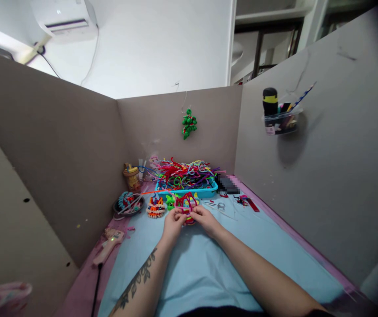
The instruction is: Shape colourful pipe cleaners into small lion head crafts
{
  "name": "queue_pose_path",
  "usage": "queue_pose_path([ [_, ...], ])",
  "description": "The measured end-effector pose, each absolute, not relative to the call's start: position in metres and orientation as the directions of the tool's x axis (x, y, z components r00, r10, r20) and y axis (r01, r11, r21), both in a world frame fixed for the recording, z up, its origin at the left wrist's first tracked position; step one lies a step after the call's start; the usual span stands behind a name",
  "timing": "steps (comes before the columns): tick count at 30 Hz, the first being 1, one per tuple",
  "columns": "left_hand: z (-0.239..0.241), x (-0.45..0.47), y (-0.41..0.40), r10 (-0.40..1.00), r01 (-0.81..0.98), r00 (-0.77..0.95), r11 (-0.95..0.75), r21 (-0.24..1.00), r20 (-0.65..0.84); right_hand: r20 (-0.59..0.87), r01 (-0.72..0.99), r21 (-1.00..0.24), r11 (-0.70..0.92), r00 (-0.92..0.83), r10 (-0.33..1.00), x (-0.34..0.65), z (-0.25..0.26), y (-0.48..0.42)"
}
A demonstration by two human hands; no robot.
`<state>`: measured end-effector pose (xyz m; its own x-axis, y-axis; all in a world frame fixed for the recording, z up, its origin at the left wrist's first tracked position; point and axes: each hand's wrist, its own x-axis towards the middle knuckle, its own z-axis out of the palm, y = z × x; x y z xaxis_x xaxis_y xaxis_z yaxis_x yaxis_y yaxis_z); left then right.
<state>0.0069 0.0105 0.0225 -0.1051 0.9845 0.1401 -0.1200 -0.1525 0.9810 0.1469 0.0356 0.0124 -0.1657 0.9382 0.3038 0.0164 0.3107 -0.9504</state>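
Observation:
Both hands meet over the middle of the blue cloth. My left hand pinches a pink pipe cleaner between thumb and fingers. My right hand is closed on the same pink-and-red pipe-cleaner piece, whose crimson loops stand up above the fingertips. Its lower part is partly hidden by the fingers. Just behind the left hand sits a bright green pipe-cleaner figure. An orange-and-cream pipe-cleaner basket shape stands to its left.
A blue tray heaped with pipe cleaners stands at the back. Scissors lie right of the hands. Leftward are a dark bowl, a yellow-brown cup and a corded glue gun. Grey partitions surround the table.

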Motion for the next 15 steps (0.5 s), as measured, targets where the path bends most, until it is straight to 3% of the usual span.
queue_pose_path([
  [4,0.024,0.007,0.011,0.978,-0.151,-0.168,-0.145,0.978,0.119,0.377,0.134,-0.906,0.401,-0.170,0.910,0.149,0.014,0.036],
  [10,0.025,-0.002,0.017,0.982,-0.419,-0.178,-0.017,0.908,-0.064,0.437,0.267,-0.834,0.483,-0.215,0.873,0.145,0.014,0.033],
  [15,0.032,-0.001,0.010,0.989,-0.449,-0.148,-0.045,0.892,-0.025,0.413,0.325,-0.856,0.402,-0.036,0.910,0.148,0.006,0.043],
])
